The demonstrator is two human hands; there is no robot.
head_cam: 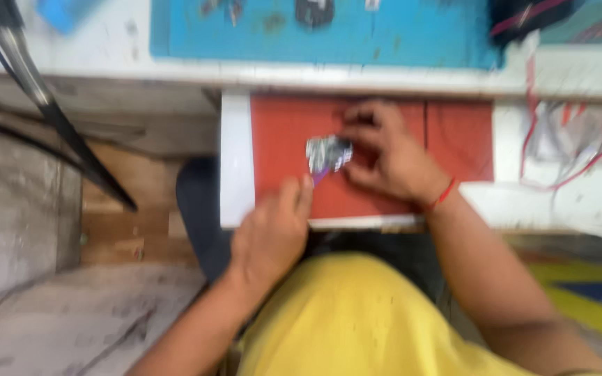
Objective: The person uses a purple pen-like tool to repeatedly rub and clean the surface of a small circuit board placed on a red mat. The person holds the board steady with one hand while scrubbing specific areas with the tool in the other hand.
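The picture is blurred by motion. A small silvery piece with a purple part [327, 154] lies over the red bottom of a pulled-out drawer [280, 132]. My right hand [384, 153] curls around its right side, fingers touching it. My left hand [273, 233] is at the drawer's front edge, fingers closed, its fingertips just below the purple part. Whether the left hand grips that part I cannot tell.
A white bench top [357, 73] with a blue mat [384, 35] and small dark items runs above the drawer. Red and white wires [573, 139] lie at right. Black rods [43, 97] slant at left over a grey floor [71, 320].
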